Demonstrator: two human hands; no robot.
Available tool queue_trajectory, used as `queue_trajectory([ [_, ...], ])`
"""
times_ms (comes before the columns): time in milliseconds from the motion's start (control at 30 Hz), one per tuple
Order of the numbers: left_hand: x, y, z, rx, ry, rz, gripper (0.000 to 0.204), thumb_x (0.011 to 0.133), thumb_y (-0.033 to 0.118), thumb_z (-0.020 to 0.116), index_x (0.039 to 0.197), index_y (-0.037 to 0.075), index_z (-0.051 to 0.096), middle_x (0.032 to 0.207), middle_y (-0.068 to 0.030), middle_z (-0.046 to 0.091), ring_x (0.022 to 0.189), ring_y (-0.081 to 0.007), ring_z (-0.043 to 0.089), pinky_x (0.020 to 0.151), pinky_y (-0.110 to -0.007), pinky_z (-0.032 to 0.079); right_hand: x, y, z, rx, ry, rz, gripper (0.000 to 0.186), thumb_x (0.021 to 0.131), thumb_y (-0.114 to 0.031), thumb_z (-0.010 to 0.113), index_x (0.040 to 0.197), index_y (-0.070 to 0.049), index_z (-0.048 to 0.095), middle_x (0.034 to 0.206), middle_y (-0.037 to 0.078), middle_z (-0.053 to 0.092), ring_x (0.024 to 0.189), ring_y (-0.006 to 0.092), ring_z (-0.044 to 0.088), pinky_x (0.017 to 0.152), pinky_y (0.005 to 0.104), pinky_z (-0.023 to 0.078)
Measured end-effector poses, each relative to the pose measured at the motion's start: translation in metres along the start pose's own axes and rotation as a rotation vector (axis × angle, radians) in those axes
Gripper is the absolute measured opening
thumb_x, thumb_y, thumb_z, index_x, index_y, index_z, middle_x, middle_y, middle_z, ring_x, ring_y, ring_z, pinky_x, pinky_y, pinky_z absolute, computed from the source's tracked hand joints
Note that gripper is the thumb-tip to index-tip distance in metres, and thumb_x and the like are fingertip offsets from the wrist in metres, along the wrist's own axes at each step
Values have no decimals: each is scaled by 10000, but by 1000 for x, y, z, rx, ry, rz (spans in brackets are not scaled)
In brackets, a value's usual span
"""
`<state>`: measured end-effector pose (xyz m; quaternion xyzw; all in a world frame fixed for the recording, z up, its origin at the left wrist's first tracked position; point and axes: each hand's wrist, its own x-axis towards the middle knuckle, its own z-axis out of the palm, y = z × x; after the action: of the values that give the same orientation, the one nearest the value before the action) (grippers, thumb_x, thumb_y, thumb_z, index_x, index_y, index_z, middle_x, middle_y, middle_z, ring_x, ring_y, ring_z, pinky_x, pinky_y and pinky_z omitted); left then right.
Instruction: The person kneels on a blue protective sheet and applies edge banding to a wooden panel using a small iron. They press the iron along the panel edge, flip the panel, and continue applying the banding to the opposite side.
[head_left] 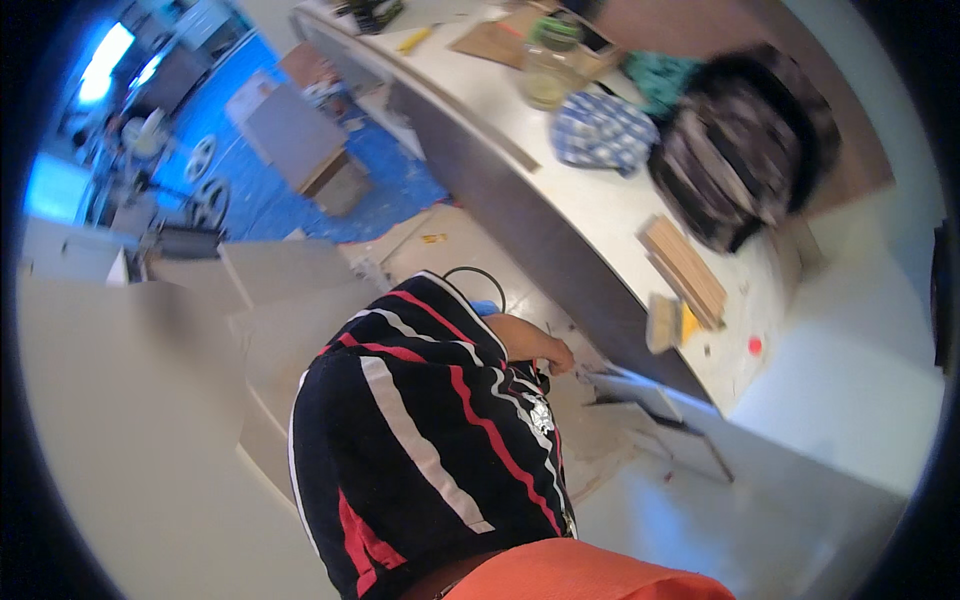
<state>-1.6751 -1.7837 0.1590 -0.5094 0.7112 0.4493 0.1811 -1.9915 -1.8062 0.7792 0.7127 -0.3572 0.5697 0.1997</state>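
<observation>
Neither of my hands can be made out. A person's black garment with red and white stripes [420, 420] fills the middle of the view, close by. Past its edge shows a bare forearm ending in a small, curled hand [560, 357]; it appears to belong to that person. Whatever the hand holds is too small to tell. Orange cloth [600, 575] crosses the lower edge, with a strip of skin beside it. Nearby on the right, a wide brush [663, 322] lies on the white counter [590, 215] against a stack of wooden strips [690, 275].
A camouflage backpack [740, 150], a blue checked cloth item [605, 132] and a clear jar with a green top [550, 75] stand on the counter. Loose panels [690, 440] lean low beside it. Blue sheeting [400, 175] covers the far floor, with boxes [300, 130] on it.
</observation>
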Motion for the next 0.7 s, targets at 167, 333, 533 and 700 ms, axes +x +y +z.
queue_trajectory([
  [167,-83,-16,7,-278,269,28,379,804,258,712,1107,28,724,1087,-179,725,979,-329,662,871,-486,516,-26,-74,97,498,-190,142,396,1080,-254,472,1360,25,505,1046,110,597,840,165,516,686,284,412],
  [333,-152,-76,33,-436,443,-63,368,829,252,691,1115,23,723,1102,-192,724,1009,-346,666,882,-496,519,-50,-179,180,1039,-495,342,371,1076,-232,502,1331,36,490,906,86,614,658,125,533,526,248,437],
  [533,-254,-163,82,-498,631,-174,357,858,245,666,1125,16,722,1120,-207,722,1046,-367,671,896,-508,523,-109,-375,207,1402,-854,622,268,1101,-261,445,1189,-8,456,710,28,476,536,82,433,434,197,338],
  [700,-322,-238,137,-513,769,-253,349,882,240,645,1133,11,721,1135,-220,720,1076,-385,675,908,-519,526,-157,-487,227,1595,-908,300,188,1105,-228,438,1100,-45,479,684,4,466,579,88,450,599,225,422],
])
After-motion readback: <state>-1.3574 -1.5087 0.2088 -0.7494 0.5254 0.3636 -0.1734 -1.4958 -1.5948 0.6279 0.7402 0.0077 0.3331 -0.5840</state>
